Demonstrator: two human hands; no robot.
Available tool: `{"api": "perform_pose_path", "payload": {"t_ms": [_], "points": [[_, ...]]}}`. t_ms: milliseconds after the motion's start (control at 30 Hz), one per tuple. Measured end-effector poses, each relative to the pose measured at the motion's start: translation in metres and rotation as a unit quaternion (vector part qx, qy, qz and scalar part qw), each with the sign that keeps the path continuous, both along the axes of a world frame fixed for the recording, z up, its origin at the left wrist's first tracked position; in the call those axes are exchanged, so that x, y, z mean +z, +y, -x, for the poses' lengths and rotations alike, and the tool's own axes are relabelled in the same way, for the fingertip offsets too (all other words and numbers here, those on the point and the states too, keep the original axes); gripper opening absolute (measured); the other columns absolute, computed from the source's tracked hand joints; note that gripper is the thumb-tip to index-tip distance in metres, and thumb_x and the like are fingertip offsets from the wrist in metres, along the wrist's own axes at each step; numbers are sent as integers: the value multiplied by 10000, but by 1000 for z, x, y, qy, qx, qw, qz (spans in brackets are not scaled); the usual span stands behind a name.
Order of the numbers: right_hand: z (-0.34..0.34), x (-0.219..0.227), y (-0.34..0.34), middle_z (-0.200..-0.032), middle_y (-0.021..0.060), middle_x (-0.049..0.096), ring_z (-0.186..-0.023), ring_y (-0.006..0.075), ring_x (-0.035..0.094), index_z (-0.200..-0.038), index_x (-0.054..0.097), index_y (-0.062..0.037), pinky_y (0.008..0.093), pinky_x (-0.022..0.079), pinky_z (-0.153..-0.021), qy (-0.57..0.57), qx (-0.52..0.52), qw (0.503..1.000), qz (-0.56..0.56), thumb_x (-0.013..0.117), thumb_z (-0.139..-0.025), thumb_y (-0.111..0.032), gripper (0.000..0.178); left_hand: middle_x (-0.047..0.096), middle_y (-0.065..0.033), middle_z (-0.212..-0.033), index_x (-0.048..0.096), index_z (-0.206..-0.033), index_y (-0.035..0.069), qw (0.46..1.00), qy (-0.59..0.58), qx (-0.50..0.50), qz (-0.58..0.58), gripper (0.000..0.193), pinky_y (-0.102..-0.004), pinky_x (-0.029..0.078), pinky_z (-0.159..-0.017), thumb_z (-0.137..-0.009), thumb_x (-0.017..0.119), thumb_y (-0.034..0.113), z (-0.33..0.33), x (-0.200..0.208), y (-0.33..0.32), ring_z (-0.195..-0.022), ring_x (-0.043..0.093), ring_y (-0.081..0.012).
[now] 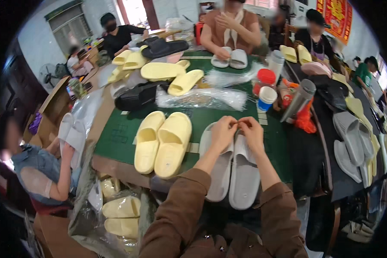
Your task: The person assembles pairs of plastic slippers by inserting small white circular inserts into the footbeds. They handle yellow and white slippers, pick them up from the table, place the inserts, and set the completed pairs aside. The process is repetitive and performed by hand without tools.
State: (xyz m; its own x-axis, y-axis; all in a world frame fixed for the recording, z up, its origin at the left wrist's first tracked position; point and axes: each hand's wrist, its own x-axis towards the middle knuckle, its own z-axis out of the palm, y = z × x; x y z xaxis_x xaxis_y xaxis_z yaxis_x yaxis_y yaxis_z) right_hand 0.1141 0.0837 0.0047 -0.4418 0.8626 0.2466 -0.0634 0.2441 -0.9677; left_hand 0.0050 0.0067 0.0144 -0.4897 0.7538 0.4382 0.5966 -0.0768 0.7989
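A pair of grey slide slippers [244, 182] lies side by side at the table's near edge, heels toward me. Over their toe straps, my left hand [223, 134] and my right hand [252, 131] meet with fingertips pinched together. Whatever is between the fingers is too small to make out, and the hands partly cover the straps. Just left of the grey pair sits a pair of pale yellow slide slippers [173, 144], also heels toward me. Beyond my hands is a bundle of clear plastic bags [202, 99].
Green mat [116, 144] covers the table. A red-lidded jar [265, 79], a white-and-blue cup [267, 98] and a steel flask [300, 99] stand at the right. A lined box [79, 223] holds bagged yellow slippers. A grey slipper stack [350, 135] lies far right. Several people work around.
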Motion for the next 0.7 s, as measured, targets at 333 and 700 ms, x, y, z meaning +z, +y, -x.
{"api": "perform_pose_path", "payload": {"t_ms": [333,700], "points": [[0,5,0,-879,64,637,-773,118,646,-1001,571,-4,244,531,-612,-12,18,1000,18,537,-926,-51,94,609,-112,-866,627,-912,34,999,47,19,-13,89,-367,476,-654,-832,590,50,2,-4,3,-739,610,-282],[-3,0,10,-993,45,650,-951,125,613,-1022,553,-62,246,506,-664,73,30,996,30,539,-960,-146,106,640,-168,-1001,653,-950,22,996,68,18,-47,151,-416,482,-789,-849,556,78,3,-11,6,-903,612,-360]]}}
